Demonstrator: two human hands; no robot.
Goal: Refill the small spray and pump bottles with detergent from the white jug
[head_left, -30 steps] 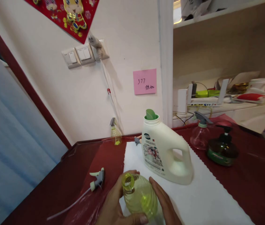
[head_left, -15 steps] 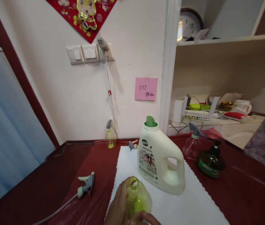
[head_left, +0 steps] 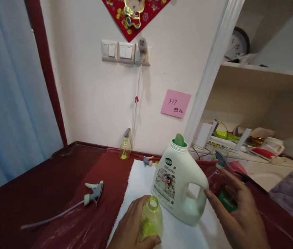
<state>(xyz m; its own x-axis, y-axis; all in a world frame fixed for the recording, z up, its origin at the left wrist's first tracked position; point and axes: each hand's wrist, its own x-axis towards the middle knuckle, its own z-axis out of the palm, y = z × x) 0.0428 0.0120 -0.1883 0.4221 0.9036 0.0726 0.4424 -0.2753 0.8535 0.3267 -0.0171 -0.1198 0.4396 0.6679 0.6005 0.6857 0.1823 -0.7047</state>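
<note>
"What's in your left hand (head_left: 133, 224)?"

"A yellow bottle (head_left: 151, 223), its open mouth (head_left: 153, 203) facing up. My fingers are clamped along its left side, with the thumb across the front, low down. It's over the white mat (head_left: 141, 183), just in front of the jug (head_left: 177, 186)."

"How would you say it handles?"

"Light, I'd judge, and thin-walled, so it would give if I squeezed hard. The plastic looks smooth and could slip if wet. The round belly is the place to hold; the neck is narrow and easier to tip by."

"And your right hand (head_left: 242, 214)?"

"Nothing in its grip that I can see. The fingers are spread from the thumb, beside the jug's handle (head_left: 202, 199). Whether the thumb actually touches it, I can't fairly tell from this angle. Behind that hand, partly covered, is a dark green bottle (head_left: 226, 202)."

"Is the jug harder to manage?"

"I'd guess so: bulkier, stiffer, probably heavier. I'd take it through the handle loop, with a palm under the base. It stands upright on the mat, a green spout (head_left: 179, 140) showing in its neck."

"What's off to your left?"

"A grey spray head (head_left: 94, 195), lying on the red table covering (head_left: 102, 173) with its tube (head_left: 53, 217) stretched out, well apart from my hands."
</note>
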